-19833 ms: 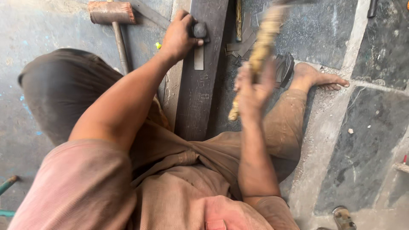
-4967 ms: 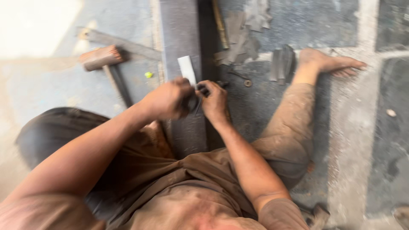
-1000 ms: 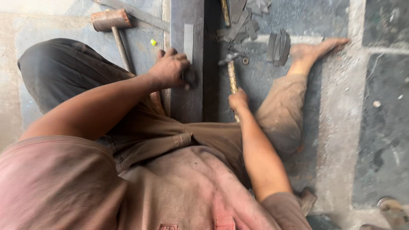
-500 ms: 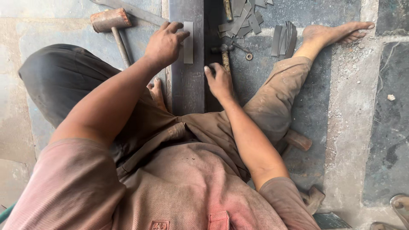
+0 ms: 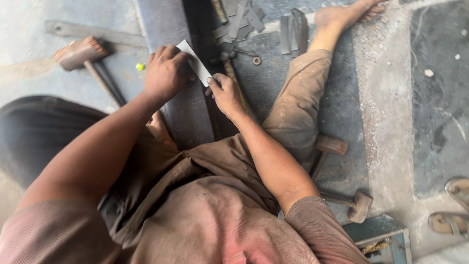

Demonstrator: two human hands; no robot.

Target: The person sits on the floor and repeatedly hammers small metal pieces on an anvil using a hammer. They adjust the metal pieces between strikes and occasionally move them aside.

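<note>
My left hand (image 5: 166,73) grips a flat pale metal strip (image 5: 192,59) and holds it tilted over a long dark steel beam (image 5: 168,27) that runs away from me between my knees. My right hand (image 5: 225,94) pinches the strip's near corner with its fingertips. This hand lies over the wooden handle of a small hammer (image 5: 229,68), whose head rests on the floor just beyond the hand.
A sledgehammer (image 5: 80,51) lies on the floor at the left, with a small yellow-green bit (image 5: 139,66) beside it. Cut metal pieces (image 5: 292,32) and a washer (image 5: 256,60) sit past the hammer. Two more hammers (image 5: 359,205) lie by my right thigh. A blue box (image 5: 381,239) and sandals (image 5: 452,205) are at the lower right.
The strip lay flat on the beam under my left hand; now it is turned at an angle. My right hand has shifted left from the hammer handle onto the strip's end.
</note>
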